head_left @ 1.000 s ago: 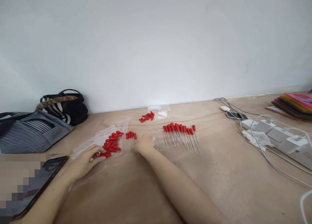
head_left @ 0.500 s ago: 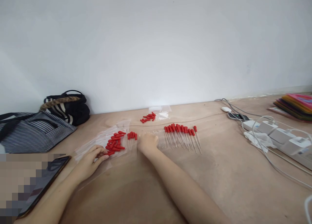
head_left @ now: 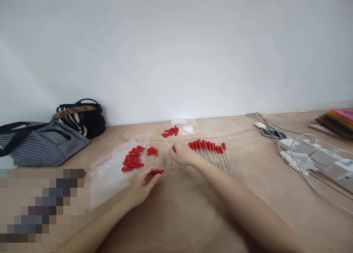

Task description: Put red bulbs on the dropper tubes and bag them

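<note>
My left hand pinches a red rubber dropper bulb between thumb and fingers, just above the table. Ahead and to the right, my right hand is closed on a thin glass dropper tube, whose pale end sticks out past the fingertips. Bare glass tubes lie in a row beneath that hand, partly hidden by it. To its right are several droppers with red bulbs fitted. A smaller capped group lies left of it. Loose red bulbs are heaped on clear plastic bags.
Farther back, more red bulbs lie beside a small clear bag. A striped bag and a black bag stand at left. On the right are a power strip with chargers, cables and a stack of colourful items.
My left hand has moved right, away from the bulb heap, carrying one bulb. My right hand has shifted right and lifted a glass tube, uncovering part of the tube row.
</note>
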The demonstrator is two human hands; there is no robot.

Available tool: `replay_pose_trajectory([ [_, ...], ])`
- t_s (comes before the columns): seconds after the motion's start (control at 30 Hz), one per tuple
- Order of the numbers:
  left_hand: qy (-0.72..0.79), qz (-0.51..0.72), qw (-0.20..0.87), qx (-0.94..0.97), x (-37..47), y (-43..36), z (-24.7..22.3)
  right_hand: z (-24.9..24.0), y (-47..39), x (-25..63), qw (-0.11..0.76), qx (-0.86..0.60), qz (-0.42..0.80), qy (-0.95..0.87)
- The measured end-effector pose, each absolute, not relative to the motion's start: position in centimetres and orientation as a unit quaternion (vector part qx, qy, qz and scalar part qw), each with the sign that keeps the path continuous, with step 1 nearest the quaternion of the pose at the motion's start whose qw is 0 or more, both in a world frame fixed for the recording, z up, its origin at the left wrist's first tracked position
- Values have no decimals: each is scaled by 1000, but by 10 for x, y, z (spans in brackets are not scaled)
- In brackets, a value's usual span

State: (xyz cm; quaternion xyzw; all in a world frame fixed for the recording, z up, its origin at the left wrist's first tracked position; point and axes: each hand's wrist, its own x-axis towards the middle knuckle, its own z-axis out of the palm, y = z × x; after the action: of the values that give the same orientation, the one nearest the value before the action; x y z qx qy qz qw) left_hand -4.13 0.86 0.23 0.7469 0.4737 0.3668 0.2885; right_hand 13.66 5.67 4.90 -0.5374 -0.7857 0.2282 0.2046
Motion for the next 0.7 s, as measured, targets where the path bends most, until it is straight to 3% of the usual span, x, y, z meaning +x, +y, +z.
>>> replay_pose_trajectory([
  [0.23,440,413,443,663,2,6,-10,12,14,212,339,-361,346,-797],
  [0.43,434,410,474,647,14,1,-8,-15,-8,221,371,-407,129,-824],
  [0.7,426,407,482,649,13,-3,-11,-19,-11,213,408,-438,29,-801],
])
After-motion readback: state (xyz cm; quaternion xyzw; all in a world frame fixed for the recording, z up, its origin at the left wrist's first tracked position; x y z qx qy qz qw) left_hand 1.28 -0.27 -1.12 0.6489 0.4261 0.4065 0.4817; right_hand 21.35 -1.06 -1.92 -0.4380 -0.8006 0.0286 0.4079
